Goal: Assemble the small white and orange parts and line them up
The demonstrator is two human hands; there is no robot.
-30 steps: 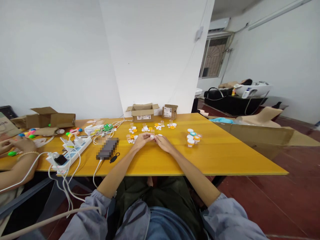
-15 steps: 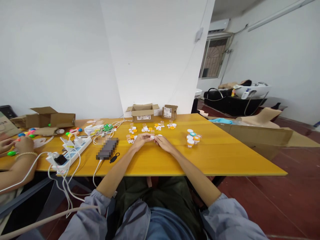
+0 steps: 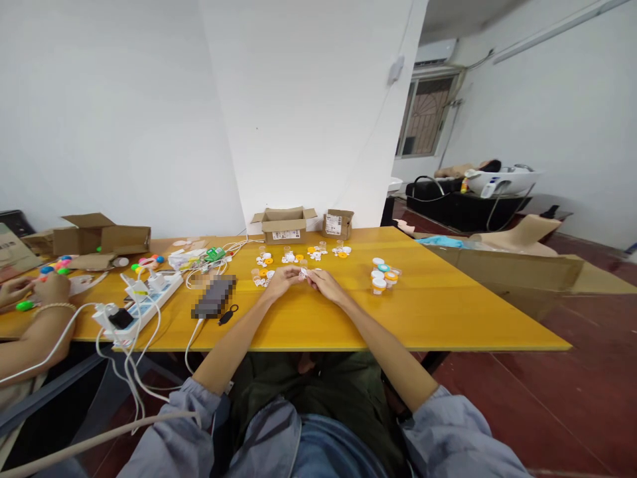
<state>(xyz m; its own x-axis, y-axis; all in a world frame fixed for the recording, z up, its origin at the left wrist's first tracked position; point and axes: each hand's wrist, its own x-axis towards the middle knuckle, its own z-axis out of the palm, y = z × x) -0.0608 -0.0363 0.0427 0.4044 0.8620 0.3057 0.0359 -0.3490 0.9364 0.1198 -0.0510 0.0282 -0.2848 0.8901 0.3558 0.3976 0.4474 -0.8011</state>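
Observation:
My left hand and my right hand meet at the middle of the yellow table, fingertips pinched together on a small white piece. Just beyond them lie several small white and orange caps and clear little cups. To the right stands a cluster of small round pots with white, blue and orange lids. Both forearms rest on the table, grey sleeves pushed up.
A white power strip with chargers and cables and a dark phone lie left of my hands. Open cardboard boxes stand by the wall. Another person's hands handle coloured balls at far left. Flat cardboard lies right.
My hands stay together on the small white piece, with only slight finger movement. The person at far left has shifted their hands a little.

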